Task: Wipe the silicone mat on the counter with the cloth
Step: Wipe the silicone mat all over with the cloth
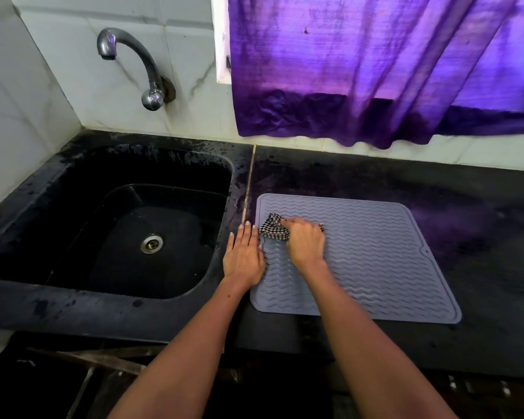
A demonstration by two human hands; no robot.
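A grey silicone mat (375, 255) with wavy ridges lies flat on the black counter, right of the sink. My right hand (306, 241) grips a black-and-white checked cloth (273, 228) and holds it down on the mat's upper left part. The cloth sticks out to the left of my fingers. My left hand (244, 255) lies flat with straight fingers on the mat's left edge, partly on the counter.
A black sink (73, 182) with a metal drain (152, 243) sits left of the mat. A curved metal tap (127, 46) comes out of the tiled wall. A purple curtain (375, 71) hangs above the back of the black counter (481, 231).
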